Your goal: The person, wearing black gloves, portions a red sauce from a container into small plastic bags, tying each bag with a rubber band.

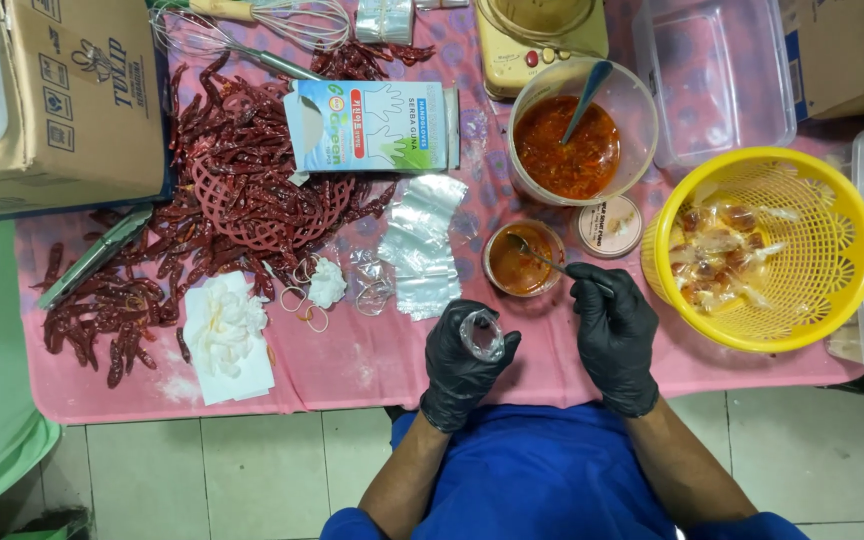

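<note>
My left hand [464, 360], in a black glove, holds a small clear plastic bag [482, 334] with its mouth held open upward. My right hand [612, 335], also gloved in black, grips the handle of a metal spoon [542, 258]. The spoon's bowl rests in a small round bowl of orange-red chili sauce [523, 259] just beyond my hands. A larger clear bowl of red sauce [574, 135] with a blue-handled spoon in it stands behind that.
A yellow basket [832, 250] at the right holds several filled sauce bags. Clear plastic bags [418, 245] lie left of the small bowl. Dried red chilies [222, 190], a glove box [370, 126], tissues [224, 330], rubber bands [304, 300], a cardboard box [62, 95] and tongs [92, 255] fill the left.
</note>
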